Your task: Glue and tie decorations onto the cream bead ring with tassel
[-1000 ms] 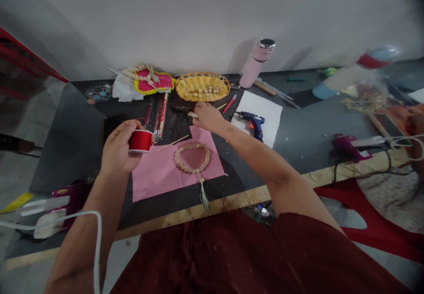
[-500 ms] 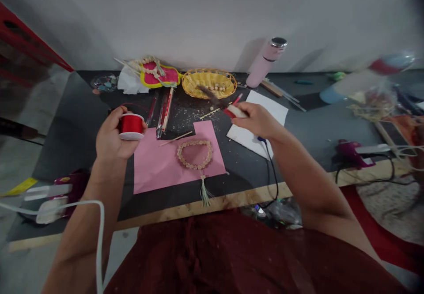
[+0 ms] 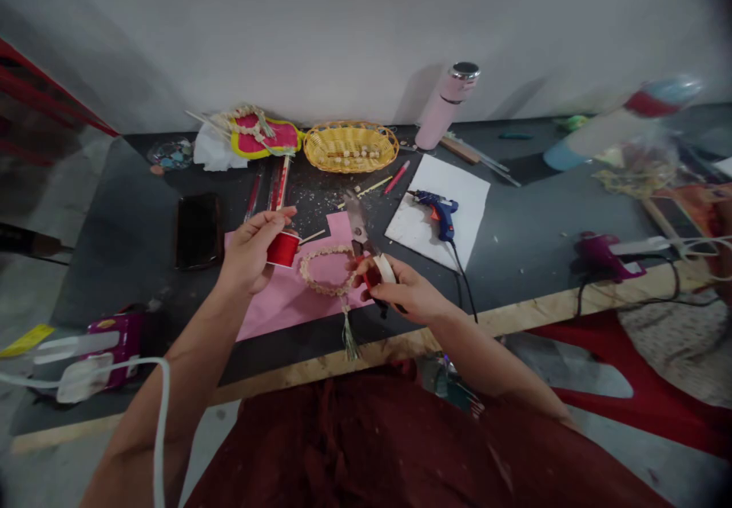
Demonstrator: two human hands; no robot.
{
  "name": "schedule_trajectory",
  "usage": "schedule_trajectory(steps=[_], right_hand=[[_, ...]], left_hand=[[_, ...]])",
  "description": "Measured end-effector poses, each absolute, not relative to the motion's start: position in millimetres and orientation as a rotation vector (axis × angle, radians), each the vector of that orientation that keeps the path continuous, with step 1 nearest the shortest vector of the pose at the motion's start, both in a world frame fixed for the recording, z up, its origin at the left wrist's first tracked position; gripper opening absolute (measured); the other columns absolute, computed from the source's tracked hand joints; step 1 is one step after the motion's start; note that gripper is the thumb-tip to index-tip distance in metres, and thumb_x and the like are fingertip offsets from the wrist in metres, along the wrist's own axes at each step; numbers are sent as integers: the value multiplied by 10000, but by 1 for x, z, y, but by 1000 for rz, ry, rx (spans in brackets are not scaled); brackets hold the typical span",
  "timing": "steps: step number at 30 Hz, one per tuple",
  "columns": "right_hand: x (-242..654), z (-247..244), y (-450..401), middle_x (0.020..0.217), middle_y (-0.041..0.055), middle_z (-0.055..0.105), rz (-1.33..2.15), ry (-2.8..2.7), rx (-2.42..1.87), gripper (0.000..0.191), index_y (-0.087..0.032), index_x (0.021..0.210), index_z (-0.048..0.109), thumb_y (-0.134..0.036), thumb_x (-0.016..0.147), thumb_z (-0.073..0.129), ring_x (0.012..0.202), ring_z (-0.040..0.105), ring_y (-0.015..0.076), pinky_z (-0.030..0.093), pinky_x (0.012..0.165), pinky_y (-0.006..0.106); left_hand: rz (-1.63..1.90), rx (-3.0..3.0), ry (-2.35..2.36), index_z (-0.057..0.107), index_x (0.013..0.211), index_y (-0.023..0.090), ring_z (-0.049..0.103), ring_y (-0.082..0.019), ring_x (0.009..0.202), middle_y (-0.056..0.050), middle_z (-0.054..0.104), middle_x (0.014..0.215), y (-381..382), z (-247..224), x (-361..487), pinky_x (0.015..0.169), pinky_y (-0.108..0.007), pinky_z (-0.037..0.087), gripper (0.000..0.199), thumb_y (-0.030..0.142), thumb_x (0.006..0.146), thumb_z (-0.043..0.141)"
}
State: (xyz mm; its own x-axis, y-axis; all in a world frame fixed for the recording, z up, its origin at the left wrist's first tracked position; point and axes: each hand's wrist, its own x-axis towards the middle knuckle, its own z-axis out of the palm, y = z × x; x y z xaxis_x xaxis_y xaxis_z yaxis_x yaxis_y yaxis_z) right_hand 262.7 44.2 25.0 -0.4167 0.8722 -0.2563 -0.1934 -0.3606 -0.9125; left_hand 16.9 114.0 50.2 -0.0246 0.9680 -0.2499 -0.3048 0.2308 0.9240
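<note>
My left hand [image 3: 255,249] is closed on a spool of red thread [image 3: 283,249], over the left part of a pink paper sheet [image 3: 260,313]. My right hand [image 3: 406,290] grips a pair of shears [image 3: 358,222] by red and white handles, their grey metal end pointing away from me. Between the hands, a beaded bracelet [image 3: 313,283] lies in a loop on the pink sheet. Its pale tassel [image 3: 348,336] hangs past the sheet's lower edge. My right fingers and the shears cover the loop's right side.
A blue glue gun [image 3: 440,212] rests on a white board [image 3: 472,188] at right, its cord over the table edge. Behind are a wicker basket [image 3: 320,159] with beads, a red pen [image 3: 396,178] and a pink flask [image 3: 443,107]. A black phone [image 3: 198,231] lies at left.
My left hand has carried the spool right, uncovering the phone. My right hand has brought the shears toward me and left, beside the bracelet, uncovering the glue gun.
</note>
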Motion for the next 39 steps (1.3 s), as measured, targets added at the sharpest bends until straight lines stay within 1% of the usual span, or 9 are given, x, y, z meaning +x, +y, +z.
schedule_trajectory(steps=[4,10,14,18,24,29,33,36,39], right_hand=[[266,24,38,1086,27,649,1896,-1293,-1047,511,-221,1213,645,-147,707,645,866,556,134,451,747,266],[262,24,38,1101,20,627,1944,-1380,-970,564,-218,1271,627,-197,709,664,913,524,146,424,810,281],[259,25,39,1023,11,590,1976,-1347,-988,578,-212,1303,599,-227,731,679,882,507,135,416,811,281],[257,23,38,1025,12,572,1982,-1342,-977,565,-209,1310,590,-266,757,691,891,494,131,417,825,285],[256,20,37,1055,17,566,1981,-1349,-970,559,-218,1317,585,-318,780,704,891,488,134,415,808,283],[256,23,40,984,8,563,1962,-1377,-964,518,-201,1290,591,-320,798,701,888,494,134,416,807,284],[255,24,41,971,5,565,1964,-1381,-944,501,-189,1276,593,-301,800,703,878,504,129,422,803,286],[253,24,41,1004,15,587,2007,-1291,-908,505,-186,1279,584,-280,798,706,866,528,117,433,773,265],[252,27,41,995,17,598,2065,-1247,-865,493,-172,1271,582,-268,801,699,809,539,101,449,735,250]], left_hand=[[1149,791,1054,621,771,156,639,-99,664,-79,712,1133,112,50,25,574,-244,570,217,320,739,759],[1145,794,1017,629,774,176,628,-94,659,-43,733,937,113,48,35,591,-203,530,205,310,722,774],[1154,840,1021,654,790,172,620,-102,677,-19,702,824,112,44,37,621,-202,519,197,311,729,779],[1191,917,1033,655,798,180,611,-101,674,7,662,759,110,38,36,645,-207,512,163,303,762,758],[1155,979,1043,622,903,209,630,-110,660,8,676,797,108,36,34,626,-223,512,170,305,801,718],[1096,1000,1021,512,1209,267,662,-140,652,9,703,804,106,39,33,594,-231,508,499,314,772,747],[1091,1030,987,449,1325,278,681,-152,690,-2,705,835,104,40,33,657,-263,538,658,286,750,766],[1040,1037,942,444,1350,285,684,-143,708,-22,711,953,105,41,32,695,-279,552,710,259,724,779],[957,1030,879,499,1325,279,671,-132,731,-71,688,1148,106,44,30,692,-273,552,677,265,714,790]])
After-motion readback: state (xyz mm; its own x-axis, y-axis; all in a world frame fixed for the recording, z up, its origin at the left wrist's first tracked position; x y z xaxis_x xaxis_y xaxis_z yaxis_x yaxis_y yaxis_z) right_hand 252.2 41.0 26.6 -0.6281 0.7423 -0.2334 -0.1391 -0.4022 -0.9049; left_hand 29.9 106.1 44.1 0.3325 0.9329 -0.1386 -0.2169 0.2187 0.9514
